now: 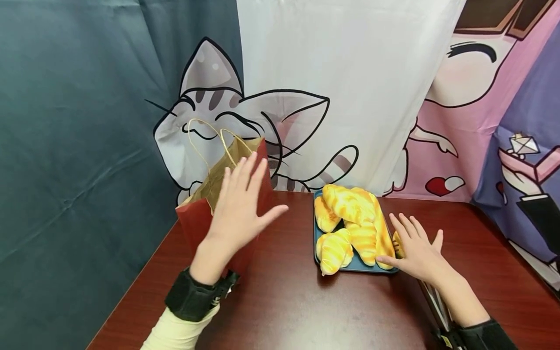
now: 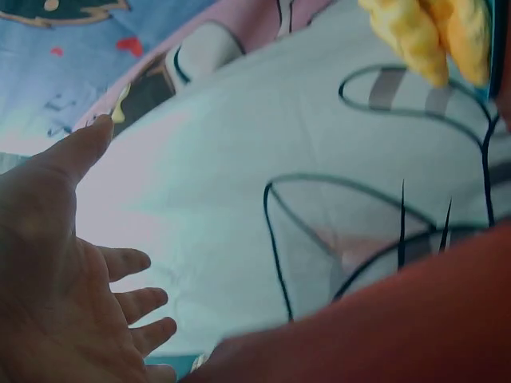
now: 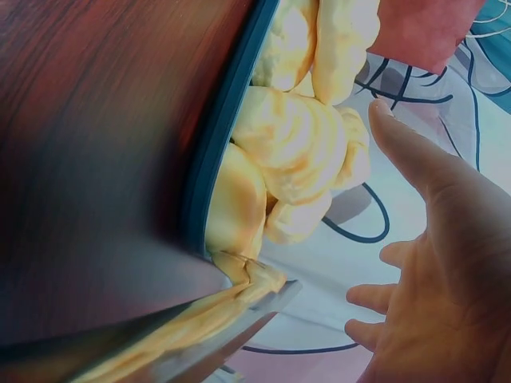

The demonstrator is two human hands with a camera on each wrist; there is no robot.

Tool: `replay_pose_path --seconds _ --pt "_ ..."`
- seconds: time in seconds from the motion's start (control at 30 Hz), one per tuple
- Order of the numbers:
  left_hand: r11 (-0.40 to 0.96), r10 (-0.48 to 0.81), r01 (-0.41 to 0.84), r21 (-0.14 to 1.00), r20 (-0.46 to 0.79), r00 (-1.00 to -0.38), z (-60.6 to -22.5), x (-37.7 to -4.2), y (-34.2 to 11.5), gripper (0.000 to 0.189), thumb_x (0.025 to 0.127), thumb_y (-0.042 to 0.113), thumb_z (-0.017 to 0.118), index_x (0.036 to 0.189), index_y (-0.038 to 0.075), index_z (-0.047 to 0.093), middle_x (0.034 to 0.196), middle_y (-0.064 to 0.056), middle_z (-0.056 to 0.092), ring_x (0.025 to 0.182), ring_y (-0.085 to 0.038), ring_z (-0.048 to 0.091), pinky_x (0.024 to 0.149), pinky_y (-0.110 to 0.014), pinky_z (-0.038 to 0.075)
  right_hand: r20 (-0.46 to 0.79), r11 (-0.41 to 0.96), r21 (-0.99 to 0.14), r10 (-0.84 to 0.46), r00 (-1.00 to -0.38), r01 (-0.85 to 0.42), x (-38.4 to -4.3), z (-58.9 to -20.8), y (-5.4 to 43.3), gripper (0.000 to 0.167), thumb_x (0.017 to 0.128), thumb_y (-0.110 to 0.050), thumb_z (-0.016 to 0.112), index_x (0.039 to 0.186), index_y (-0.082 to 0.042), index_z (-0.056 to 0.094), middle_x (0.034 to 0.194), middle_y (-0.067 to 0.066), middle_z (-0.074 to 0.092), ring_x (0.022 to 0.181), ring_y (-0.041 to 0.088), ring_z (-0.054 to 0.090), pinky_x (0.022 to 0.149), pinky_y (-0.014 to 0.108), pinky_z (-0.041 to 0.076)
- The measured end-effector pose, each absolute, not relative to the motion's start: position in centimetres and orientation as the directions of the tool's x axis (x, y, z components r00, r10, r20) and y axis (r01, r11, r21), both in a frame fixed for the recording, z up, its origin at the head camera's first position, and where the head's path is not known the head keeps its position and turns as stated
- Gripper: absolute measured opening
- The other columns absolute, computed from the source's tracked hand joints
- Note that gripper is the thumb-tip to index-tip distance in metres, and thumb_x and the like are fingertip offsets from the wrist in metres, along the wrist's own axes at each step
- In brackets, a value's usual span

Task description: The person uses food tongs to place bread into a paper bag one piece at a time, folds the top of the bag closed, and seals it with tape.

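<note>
The bread pieces (image 1: pixel 350 204) sit heaped on a blue tray (image 1: pixel 358 265) toward the far side of the table (image 1: pixel 306 304). We judge the pile to be the weak spot: pieces lie across one another, and the front-left roll (image 1: pixel 335 250) reaches the near rim, so a nudge could slide one off. We see the right hand (image 1: pixel 415 255) beside the tray's right edge, fingers spread and gripping nothing; a careless sweep from there could knock the heap. A shiny strip-like object (image 1: pixel 436 306) lies under that forearm, and we think the wrist might catch it.

The left hand (image 1: pixel 239 209), also spread and unladen, is in front of the paper bag (image 1: pixel 195 222); we cannot tell whether they touch. Being tall and thin-walled, the bag could tip if pushed.

As for textures, we notice plump, ridged crescents in glossy yellow with browned streaks, a smooth low-rimmed tray, crisp red paper lined in brown with thin looped handles, polished reddish wood, and softly creased printed cloth (image 1: pixel 350 73) behind.
</note>
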State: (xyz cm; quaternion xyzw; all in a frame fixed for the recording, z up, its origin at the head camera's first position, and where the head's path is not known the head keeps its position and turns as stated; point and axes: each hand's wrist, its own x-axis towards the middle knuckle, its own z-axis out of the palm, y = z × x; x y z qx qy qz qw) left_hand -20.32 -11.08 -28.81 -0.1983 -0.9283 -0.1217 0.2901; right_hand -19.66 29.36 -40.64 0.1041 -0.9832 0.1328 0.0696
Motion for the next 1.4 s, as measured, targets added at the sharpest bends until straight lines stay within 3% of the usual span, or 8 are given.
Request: replay_pose_path --seconds 0.33,0.63,0.9,1.0,1.13,1.27,1.4 --pt "0.923 0.180 0.346 0.169 0.603 -0.777 -26.7 -18.8 -16.1 0.089 0.089 0.056 0.065 0.157 0.012 0.030 0.166 -0.014 0.021 0.153 -0.037 0.019 0.124 -0.062 0.009 0.151 0.945 -0.250 -0.177 -0.973 -0.210 -19.4 -40.9 30.0 0.115 0.076 -0.065 0.073 0.161 -0.015 0.013 0.160 0.026 0.022 0.146 0.049 0.015 0.098 0.089 -0.006" --pt "0.912 0.148 0.303 0.275 0.469 -0.871 -25.4 -19.1 -20.4 0.050 0.104 0.043 0.046 0.145 0.015 0.053 0.164 -0.019 0.025 0.152 -0.043 0.018 0.121 -0.068 0.004 0.160 0.946 -0.248 -0.172 -0.972 -0.209 -19.2 -40.8 30.2 0.116 0.076 -0.069 0.071 0.162 -0.016 0.011 0.161 0.025 0.022 0.147 0.048 0.015 0.098 0.089 -0.005" --pt "0.885 0.180 0.263 0.384 0.240 -0.954 -26.4 -19.7 -21.3 0.041 0.107 0.032 0.041 0.139 0.016 0.060 0.159 -0.020 0.035 0.143 -0.047 0.037 0.111 -0.068 0.032 0.167 0.942 -0.262 -0.170 -0.971 -0.210 -19.2 -40.8 29.9 0.117 0.076 -0.065 0.073 0.162 -0.016 0.011 0.160 0.026 0.021 0.146 0.049 0.014 0.098 0.089 -0.006" --pt "0.899 0.152 0.226 0.376 0.216 -0.964 -26.8 -19.8 -21.0 0.039 0.107 0.032 0.039 0.131 0.018 0.066 0.148 -0.017 0.052 0.130 -0.042 0.053 0.100 -0.063 0.043 0.177 0.940 -0.267 -0.170 -0.969 -0.213 -19.3 -40.8 29.9 0.117 0.076 -0.064 0.074 0.162 -0.015 0.011 0.161 0.027 0.020 0.147 0.049 0.013 0.098 0.089 -0.006" --pt "0.912 0.136 0.209 0.353 0.219 -0.966 -27.2 -19.9 -20.5 0.043 0.107 0.032 0.036 0.133 0.013 0.064 0.136 -0.016 0.063 0.118 -0.040 0.061 0.093 -0.059 0.049 0.181 0.940 -0.269 -0.165 -0.970 -0.210 -19.4 -41.0 29.9 0.119 0.075 -0.064 0.074 0.162 -0.015 0.010 0.161 0.027 0.020 0.147 0.049 0.013 0.098 0.089 -0.006" --pt "0.911 0.139 0.213 0.352 0.224 -0.965 -27.4 -20.0 -20.0 0.047 0.107 0.029 0.034 0.143 0.008 0.054 0.145 -0.020 0.055 0.130 -0.044 0.053 0.105 -0.062 0.042 0.180 0.940 -0.270 -0.165 -0.970 -0.210 -19.4 -41.0 29.8 0.118 0.076 -0.065 0.074 0.161 -0.014 0.010 0.160 0.028 0.020 0.146 0.049 0.014 0.097 0.090 -0.005" --pt "0.893 0.158 0.243 0.380 0.241 -0.958 -27.5 -20.1 -19.2 0.046 0.106 0.026 0.036 0.144 0.006 0.053 0.147 -0.019 0.052 0.136 -0.041 0.049 0.112 -0.059 0.037 0.181 0.938 -0.276 -0.162 -0.970 -0.208 -19.5 -40.9 29.7 0.118 0.076 -0.064 0.074 0.162 -0.014 0.010 0.161 0.028 0.019 0.146 0.049 0.013 0.097 0.090 -0.005"
